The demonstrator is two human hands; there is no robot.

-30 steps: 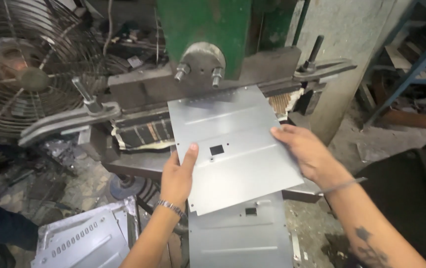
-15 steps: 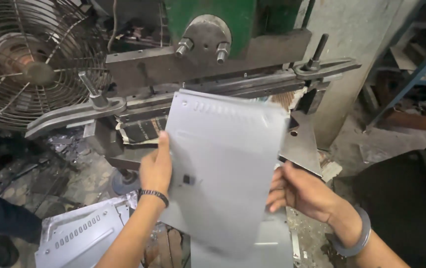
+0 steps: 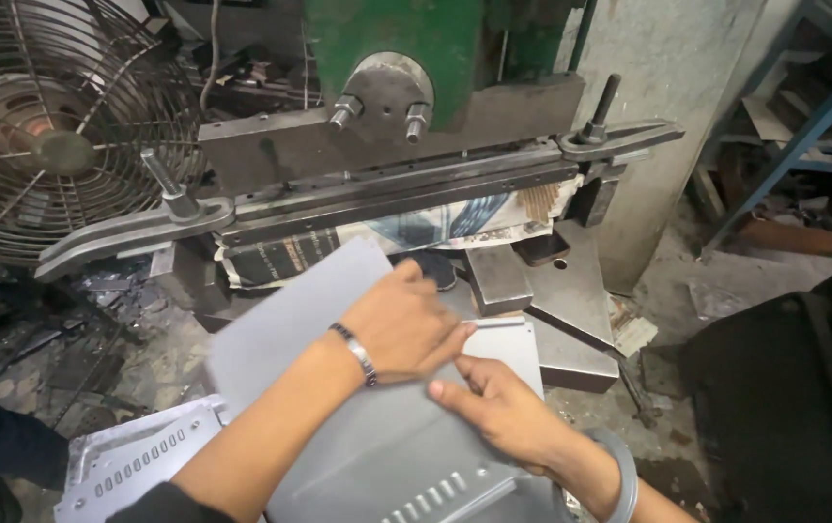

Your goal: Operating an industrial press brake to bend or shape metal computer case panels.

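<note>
My left hand [image 3: 401, 324] lies over the edge of a grey metal sheet [image 3: 280, 324] and grips it, a thin bracelet on the wrist. My right hand [image 3: 503, 412], with a metal bangle on its wrist, holds the same sheet just below, fingers pointing left. The sheet is tilted and low, in front of the press. It lies over a stack of grey panels [image 3: 508, 339]. A row of slots shows along the sheet's near edge [image 3: 426, 504]. Above stands the press brake bar [image 3: 387, 189] under a green machine body [image 3: 455, 48].
A large wire-guarded fan [image 3: 58, 126] stands at the left. A slotted metal panel [image 3: 135, 460] lies at the lower left on the littered floor. Steel blocks [image 3: 552, 291] sit under the press at the right. A blue rack [image 3: 803, 126] and a dark bin [image 3: 774, 407] are at the right.
The sheet has come out from under the press bar, been turned over and lowered towards the stack. Both hands moved down and closer together.
</note>
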